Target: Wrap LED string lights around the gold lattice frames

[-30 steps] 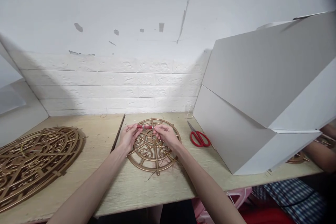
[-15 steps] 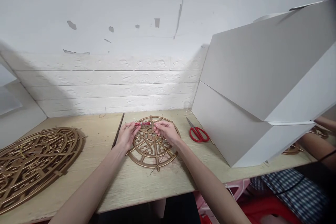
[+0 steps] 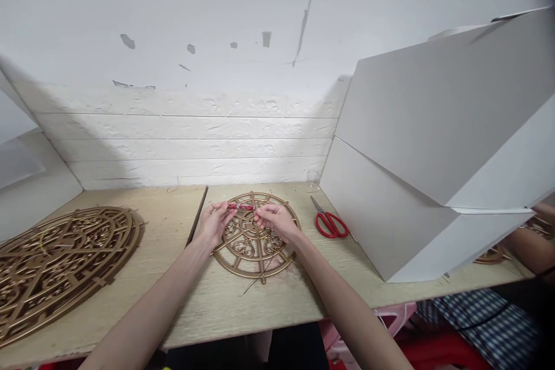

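A slim red patterned stick point(image 3: 241, 207) lies level between my two hands, above a round gold openwork panel point(image 3: 237, 270). My left hand point(image 3: 214, 222) is closed on its left end, thumb and fingers pinching it. At the stick's right end, the fingertips of my right hand point(image 3: 276, 219) are pressed together; what they pinch is too small to make out. The panel lies flat on the table, with scrollwork between its spokes. A thin dark strand point(image 3: 252, 284) trails over its near edge onto the wood.
Red-handled scissors point(image 3: 330, 224) lie right of the panel, beside a tall white board partition point(image 3: 390, 127). At left, larger gold openwork panels point(image 3: 87, 266) are stacked. A dark strip point(image 3: 198, 217) runs along the table point(image 3: 208, 315). Another person's arm point(image 3: 531, 248) shows beyond the partition.
The view has shifted slightly. My right fingertips are closer to the red stick's right end, and the strand's loose end lies a little further left.
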The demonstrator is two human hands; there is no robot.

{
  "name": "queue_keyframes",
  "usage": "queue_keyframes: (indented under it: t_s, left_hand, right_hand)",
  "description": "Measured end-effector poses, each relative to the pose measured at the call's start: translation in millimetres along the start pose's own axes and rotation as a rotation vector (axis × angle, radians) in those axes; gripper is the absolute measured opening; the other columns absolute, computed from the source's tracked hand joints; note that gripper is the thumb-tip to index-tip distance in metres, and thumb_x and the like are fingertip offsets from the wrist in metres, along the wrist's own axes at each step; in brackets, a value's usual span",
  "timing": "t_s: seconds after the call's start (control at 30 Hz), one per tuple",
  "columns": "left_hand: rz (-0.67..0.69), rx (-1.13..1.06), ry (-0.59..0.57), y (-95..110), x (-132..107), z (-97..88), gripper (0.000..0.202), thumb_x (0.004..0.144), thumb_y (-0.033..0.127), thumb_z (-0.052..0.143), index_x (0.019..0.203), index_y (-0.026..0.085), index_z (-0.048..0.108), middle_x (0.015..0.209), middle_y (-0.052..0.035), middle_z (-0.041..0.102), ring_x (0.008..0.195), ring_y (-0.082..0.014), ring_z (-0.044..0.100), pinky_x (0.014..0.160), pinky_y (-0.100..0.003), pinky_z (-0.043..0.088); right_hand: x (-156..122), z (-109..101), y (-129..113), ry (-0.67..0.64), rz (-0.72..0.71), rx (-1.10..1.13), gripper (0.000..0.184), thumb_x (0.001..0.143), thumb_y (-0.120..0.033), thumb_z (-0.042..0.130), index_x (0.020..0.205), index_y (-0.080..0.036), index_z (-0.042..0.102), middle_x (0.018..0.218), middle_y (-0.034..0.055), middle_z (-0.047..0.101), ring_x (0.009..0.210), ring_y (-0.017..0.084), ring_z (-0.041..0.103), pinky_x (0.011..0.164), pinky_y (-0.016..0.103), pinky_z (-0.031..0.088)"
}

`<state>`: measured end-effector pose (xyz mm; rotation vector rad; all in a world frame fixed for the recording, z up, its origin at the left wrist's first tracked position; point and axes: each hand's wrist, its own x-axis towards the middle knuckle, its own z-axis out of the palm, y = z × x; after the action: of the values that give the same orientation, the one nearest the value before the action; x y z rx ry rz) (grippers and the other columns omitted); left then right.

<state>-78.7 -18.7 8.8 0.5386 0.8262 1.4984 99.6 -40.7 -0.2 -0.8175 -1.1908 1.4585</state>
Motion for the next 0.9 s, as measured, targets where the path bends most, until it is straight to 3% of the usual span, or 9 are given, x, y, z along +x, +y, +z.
queue_keyframes:
  t_s: [0.4,0.7,0.9]
  left_hand:
    - [-0.031,0.029,-0.059,1.5,0.4,-0.8,0.018,0.077,-0.002,0.056,0.065,0.011,0.058,0.071,-0.0057,0.067,0.067,-0.0116,0.066,0.074,-0.028,0.056]
    - [-0.009,0.027,-0.069,-2.4,3.1,-3.3,0.016,0.075,-0.001,0.059,0.065,0.012,0.057,0.070,-0.0031,0.065,0.067,-0.0109,0.065,0.072,-0.027,0.056]
    - [-0.006,0.046,-0.067,-2.5,2.7,-3.9,0.016,0.076,0.000,0.059,0.064,0.011,0.057,0.069,-0.0039,0.065,0.066,-0.0111,0.065,0.071,-0.027,0.056]
  right_hand:
    - [0.0,-2.9,0.7,-0.027,0.043,-0.054,0.030,0.061,-0.041,0.079,0.069,-0.015,0.068,0.067,0.0012,0.066,0.055,0.008,0.056,0.053,0.021,0.044]
    - [0.0,-3.1,0.2,-0.041,0.056,-0.056,0.030,0.061,-0.041,0.079,0.070,-0.015,0.068,0.068,0.0016,0.067,0.054,0.008,0.057,0.054,0.021,0.046]
    - [-0.5,-3.6,-1.7,-0.024,-0.009,-0.136,0.030,0.063,-0.041,0.077,0.072,-0.015,0.068,0.070,0.0023,0.068,0.052,0.009,0.059,0.050,0.021,0.047]
